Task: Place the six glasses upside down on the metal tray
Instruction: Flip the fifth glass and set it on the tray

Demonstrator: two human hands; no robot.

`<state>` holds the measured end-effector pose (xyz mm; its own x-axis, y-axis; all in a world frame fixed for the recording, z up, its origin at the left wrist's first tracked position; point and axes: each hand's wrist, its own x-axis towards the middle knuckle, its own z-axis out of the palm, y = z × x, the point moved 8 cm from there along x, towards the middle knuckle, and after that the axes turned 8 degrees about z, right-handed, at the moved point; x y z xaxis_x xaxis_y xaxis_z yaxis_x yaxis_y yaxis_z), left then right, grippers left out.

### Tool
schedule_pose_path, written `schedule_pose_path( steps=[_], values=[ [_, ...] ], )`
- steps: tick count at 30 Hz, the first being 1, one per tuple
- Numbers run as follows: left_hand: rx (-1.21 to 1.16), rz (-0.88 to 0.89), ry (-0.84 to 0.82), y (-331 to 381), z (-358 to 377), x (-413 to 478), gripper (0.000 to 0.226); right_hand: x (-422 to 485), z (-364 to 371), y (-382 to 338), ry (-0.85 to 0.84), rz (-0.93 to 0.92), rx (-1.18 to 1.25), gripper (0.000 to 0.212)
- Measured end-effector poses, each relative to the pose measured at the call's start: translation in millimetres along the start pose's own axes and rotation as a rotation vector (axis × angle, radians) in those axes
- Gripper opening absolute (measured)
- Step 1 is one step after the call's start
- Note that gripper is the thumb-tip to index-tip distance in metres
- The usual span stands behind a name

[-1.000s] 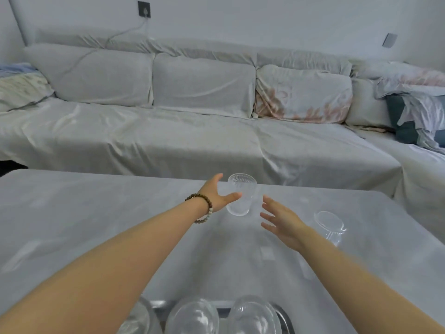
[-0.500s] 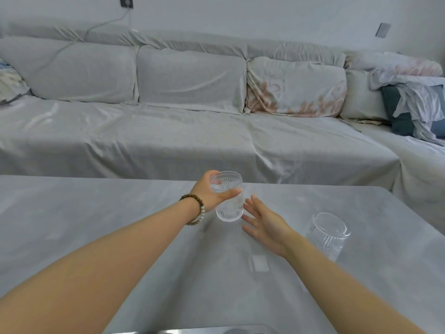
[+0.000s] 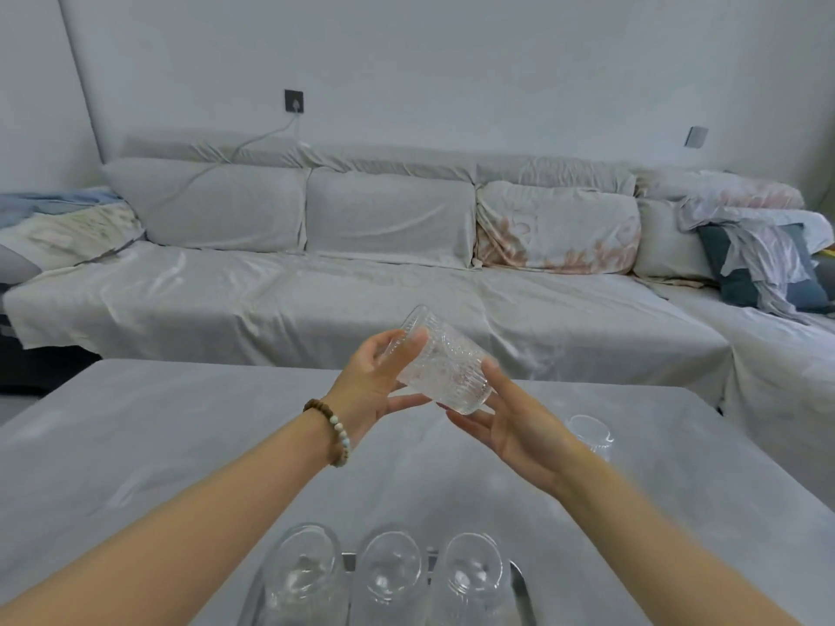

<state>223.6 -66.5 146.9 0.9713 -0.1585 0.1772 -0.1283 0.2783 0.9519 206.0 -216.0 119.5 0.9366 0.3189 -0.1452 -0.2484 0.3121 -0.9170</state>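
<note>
Ribbed clear glass [image 3: 440,370], raised above the middle of the surface [image 3: 135,445], tilted strongly, one end pointing up toward the far left and the other down toward the right; which end is the mouth, cannot tell through the blur. Fine vertical ridges on the wall, thick transparent body. Left hand [image 3: 377,386] closed around the upper end, thumb on top and fingers [image 3: 409,402] underneath. Right hand [image 3: 510,426] half open with fingers spread, fingertips touching the lower end of the glass, palm facing it.

Second glass [image 3: 592,433] standing near the right edge of the surface, partly hidden behind the right wrist. Three glasses [image 3: 388,571] in a row on the metal tray [image 3: 519,585] at the near edge, base up, side by side.

Compared with half a second ago: glass lifted off the surface and tipped over, no more upright; right hand moved from beside it to contact with it; tray and its glasses back in view.
</note>
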Motion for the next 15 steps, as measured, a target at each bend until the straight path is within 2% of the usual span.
schedule_pose_path(
  steps=[4, 8, 10, 15],
  values=[
    [0.076, 0.030, 0.011, 23, -10, -53, 0.086, -45, 31, -2, 0.030, -0.050, -0.098, 0.045],
    [0.291, 0.070, -0.039, 27, -20, -99, 0.085, -85, 45, 2, 0.083, -0.101, -0.215, 0.057],
    [0.394, 0.080, -0.084, 23, -24, -120, 0.079, -103, 50, 7, 0.096, -0.122, -0.261, 0.059],
    [0.575, 0.053, -0.157, -8, -37, -165, 0.085, -133, 51, 28, 0.198, -0.128, -0.388, 0.082]
  ],
)
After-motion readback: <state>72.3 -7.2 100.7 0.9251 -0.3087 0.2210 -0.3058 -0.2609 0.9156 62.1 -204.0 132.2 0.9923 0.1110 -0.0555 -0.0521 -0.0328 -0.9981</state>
